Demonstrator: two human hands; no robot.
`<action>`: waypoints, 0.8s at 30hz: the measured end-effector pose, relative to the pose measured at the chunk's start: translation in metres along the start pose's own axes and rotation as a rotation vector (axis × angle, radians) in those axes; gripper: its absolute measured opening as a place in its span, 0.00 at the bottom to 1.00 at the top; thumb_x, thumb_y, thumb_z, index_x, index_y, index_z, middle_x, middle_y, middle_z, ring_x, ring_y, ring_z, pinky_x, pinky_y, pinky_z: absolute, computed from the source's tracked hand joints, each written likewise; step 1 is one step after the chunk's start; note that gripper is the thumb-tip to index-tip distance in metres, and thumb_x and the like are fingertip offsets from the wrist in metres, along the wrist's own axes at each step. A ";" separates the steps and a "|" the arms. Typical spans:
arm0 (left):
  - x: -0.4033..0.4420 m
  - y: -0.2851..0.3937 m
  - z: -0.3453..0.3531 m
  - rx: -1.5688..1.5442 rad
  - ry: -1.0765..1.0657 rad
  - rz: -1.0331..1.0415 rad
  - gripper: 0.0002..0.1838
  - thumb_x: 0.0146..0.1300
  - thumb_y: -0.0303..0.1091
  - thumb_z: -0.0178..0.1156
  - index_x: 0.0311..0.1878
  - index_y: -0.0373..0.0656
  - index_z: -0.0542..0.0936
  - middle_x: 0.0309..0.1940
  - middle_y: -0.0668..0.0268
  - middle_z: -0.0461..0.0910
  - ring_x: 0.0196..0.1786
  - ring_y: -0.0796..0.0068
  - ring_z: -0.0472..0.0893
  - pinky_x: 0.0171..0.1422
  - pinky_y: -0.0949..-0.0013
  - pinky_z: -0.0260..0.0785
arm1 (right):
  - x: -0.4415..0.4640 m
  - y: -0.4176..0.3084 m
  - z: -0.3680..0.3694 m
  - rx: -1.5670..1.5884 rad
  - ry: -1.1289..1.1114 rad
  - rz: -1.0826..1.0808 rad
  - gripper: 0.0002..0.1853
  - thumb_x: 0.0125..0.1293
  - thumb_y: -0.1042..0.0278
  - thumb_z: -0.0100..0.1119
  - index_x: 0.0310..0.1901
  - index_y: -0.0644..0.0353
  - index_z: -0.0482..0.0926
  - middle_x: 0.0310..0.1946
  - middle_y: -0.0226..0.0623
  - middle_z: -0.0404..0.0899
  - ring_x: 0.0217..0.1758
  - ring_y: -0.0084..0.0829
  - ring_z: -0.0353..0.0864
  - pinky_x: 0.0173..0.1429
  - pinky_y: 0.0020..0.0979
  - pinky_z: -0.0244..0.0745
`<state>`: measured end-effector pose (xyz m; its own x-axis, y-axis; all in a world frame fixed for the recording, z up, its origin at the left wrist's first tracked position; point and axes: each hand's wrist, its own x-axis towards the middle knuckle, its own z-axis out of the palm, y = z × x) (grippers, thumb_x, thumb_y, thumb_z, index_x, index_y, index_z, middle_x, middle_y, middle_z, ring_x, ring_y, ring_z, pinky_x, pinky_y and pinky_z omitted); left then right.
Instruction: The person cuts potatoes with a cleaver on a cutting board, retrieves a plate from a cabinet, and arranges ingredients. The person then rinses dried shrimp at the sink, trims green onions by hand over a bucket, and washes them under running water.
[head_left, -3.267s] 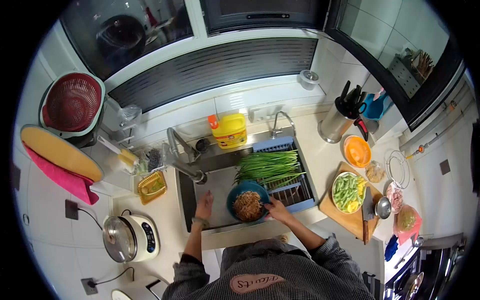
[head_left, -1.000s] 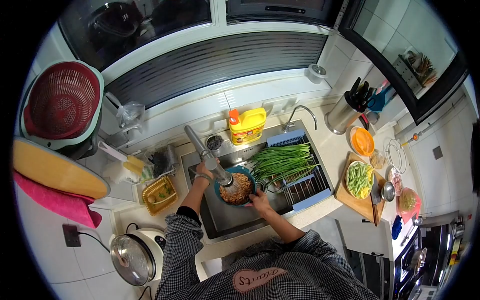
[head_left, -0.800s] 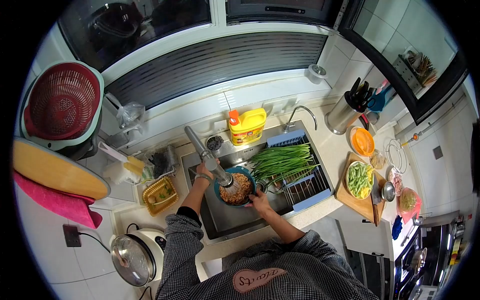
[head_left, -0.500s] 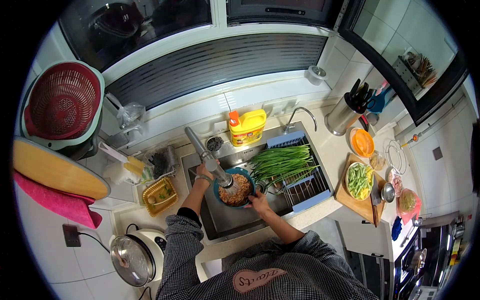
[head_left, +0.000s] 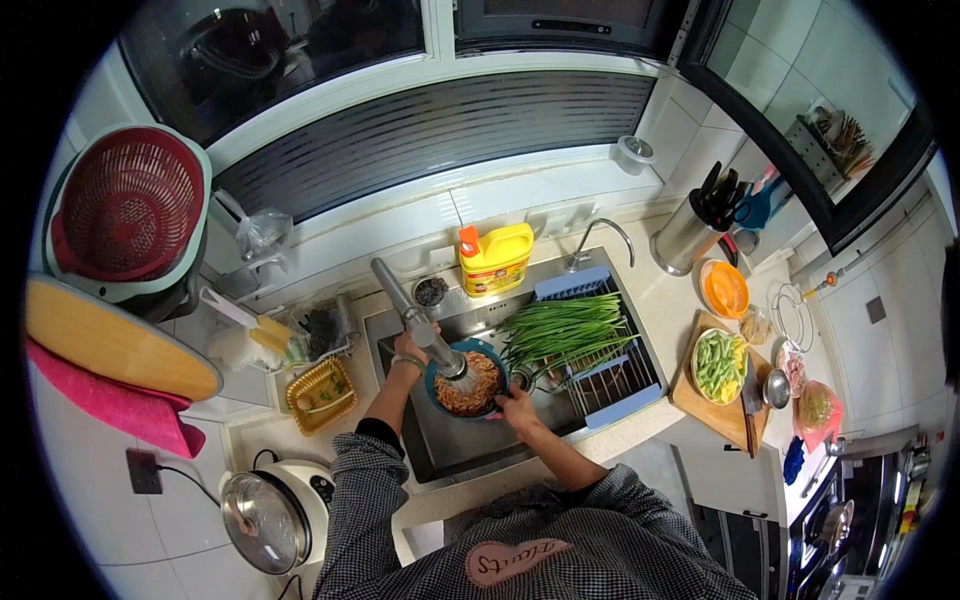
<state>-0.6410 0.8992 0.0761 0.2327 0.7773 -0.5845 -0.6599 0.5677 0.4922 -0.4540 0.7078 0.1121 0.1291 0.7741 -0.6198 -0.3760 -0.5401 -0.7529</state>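
A teal bowl (head_left: pixel 434 392) filled with small orange-brown pieces (head_left: pixel 468 398), whose kind I cannot make out, is held over the sink (head_left: pixel 440 440). Water runs onto them from the grey faucet (head_left: pixel 428 343). My right hand (head_left: pixel 517 410) grips the bowl's right rim, thumb on top. My left hand (head_left: pixel 405 347) is beside the faucet head, at the bowl's upper left; the faucet partly hides it, so its fingers do not show. Long green stalks (head_left: pixel 560 328) lie right of the bowl across a blue-ended drying rack (head_left: pixel 612 408).
A yellow jug (head_left: pixel 497 262) stands behind the sink. On the left are a small yellow basket (head_left: pixel 320 395) and a lidded cooker (head_left: pixel 268 515). To the right, a cutting board (head_left: pixel 690 395) bears a bowl of cut green vegetables (head_left: pixel 718 365) and a knife (head_left: pixel 750 405).
The bowl has shifted very slightly left under the running water, with the pieces in it moved about. Both hands stay in nearly the same places.
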 end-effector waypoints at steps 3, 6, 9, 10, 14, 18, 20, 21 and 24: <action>0.013 -0.003 -0.009 0.660 -0.051 0.135 0.17 0.71 0.29 0.45 0.56 0.24 0.69 0.54 0.56 0.75 0.52 0.75 0.76 0.53 0.82 0.73 | 0.004 0.006 0.000 0.000 0.010 -0.030 0.21 0.65 0.80 0.44 0.61 0.67 0.64 0.54 0.44 0.73 0.50 0.37 0.78 0.41 0.35 0.84; 0.029 -0.006 -0.025 0.991 -0.075 0.248 0.18 0.72 0.31 0.44 0.57 0.26 0.68 0.55 0.56 0.74 0.54 0.74 0.76 0.54 0.83 0.73 | 0.006 0.009 -0.001 0.004 0.009 -0.039 0.22 0.65 0.80 0.44 0.62 0.66 0.64 0.54 0.44 0.73 0.49 0.37 0.79 0.41 0.35 0.84; 0.040 -0.008 -0.032 1.600 -0.088 0.418 0.19 0.72 0.32 0.42 0.58 0.26 0.68 0.53 0.57 0.76 0.53 0.74 0.76 0.53 0.83 0.72 | 0.005 0.007 -0.001 -0.008 0.002 -0.023 0.22 0.65 0.80 0.44 0.62 0.67 0.63 0.54 0.44 0.73 0.48 0.37 0.79 0.40 0.35 0.84; 0.043 -0.009 -0.033 0.989 -0.087 0.251 0.19 0.73 0.32 0.42 0.58 0.26 0.68 0.53 0.57 0.76 0.53 0.74 0.76 0.53 0.83 0.72 | 0.004 0.006 -0.001 -0.007 0.002 -0.023 0.22 0.65 0.80 0.44 0.62 0.67 0.63 0.54 0.44 0.73 0.48 0.37 0.79 0.40 0.35 0.84; 0.016 -0.002 -0.010 0.705 -0.082 0.133 0.19 0.72 0.30 0.41 0.58 0.26 0.68 0.55 0.56 0.75 0.54 0.74 0.76 0.54 0.84 0.71 | 0.003 0.004 -0.001 -0.011 0.013 -0.023 0.22 0.65 0.80 0.44 0.62 0.67 0.63 0.54 0.45 0.73 0.47 0.38 0.80 0.39 0.36 0.84; 0.012 0.000 -0.007 1.986 -0.063 0.449 0.18 0.72 0.30 0.42 0.57 0.27 0.70 0.56 0.56 0.74 0.55 0.74 0.76 0.53 0.83 0.72 | 0.003 0.004 -0.001 0.007 0.022 -0.021 0.22 0.64 0.81 0.45 0.61 0.68 0.64 0.53 0.45 0.73 0.47 0.39 0.79 0.39 0.36 0.84; 0.019 -0.006 -0.012 1.025 -0.072 0.267 0.17 0.71 0.31 0.44 0.56 0.29 0.72 0.53 0.56 0.77 0.53 0.73 0.77 0.53 0.80 0.72 | 0.002 0.004 -0.001 0.016 0.024 -0.040 0.22 0.64 0.81 0.45 0.61 0.68 0.64 0.53 0.45 0.73 0.48 0.40 0.79 0.39 0.36 0.84; 0.006 -0.003 -0.002 1.025 -0.072 0.267 0.17 0.71 0.31 0.44 0.56 0.29 0.72 0.53 0.56 0.77 0.53 0.73 0.77 0.53 0.80 0.72 | 0.003 0.006 -0.002 0.026 0.026 -0.058 0.22 0.64 0.81 0.45 0.61 0.68 0.64 0.53 0.46 0.72 0.48 0.40 0.78 0.38 0.37 0.85; -0.019 0.002 0.017 1.325 -0.011 0.412 0.17 0.70 0.33 0.47 0.54 0.31 0.74 0.50 0.56 0.79 0.52 0.69 0.78 0.54 0.76 0.72 | 0.009 0.010 -0.004 0.017 0.030 -0.042 0.22 0.64 0.81 0.45 0.61 0.67 0.64 0.53 0.46 0.72 0.48 0.40 0.78 0.38 0.37 0.85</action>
<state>-0.6343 0.8898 0.0996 0.1981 0.9486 -0.2469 0.4795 0.1259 0.8685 -0.4531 0.7076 0.0981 0.1725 0.7853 -0.5946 -0.3857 -0.5016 -0.7743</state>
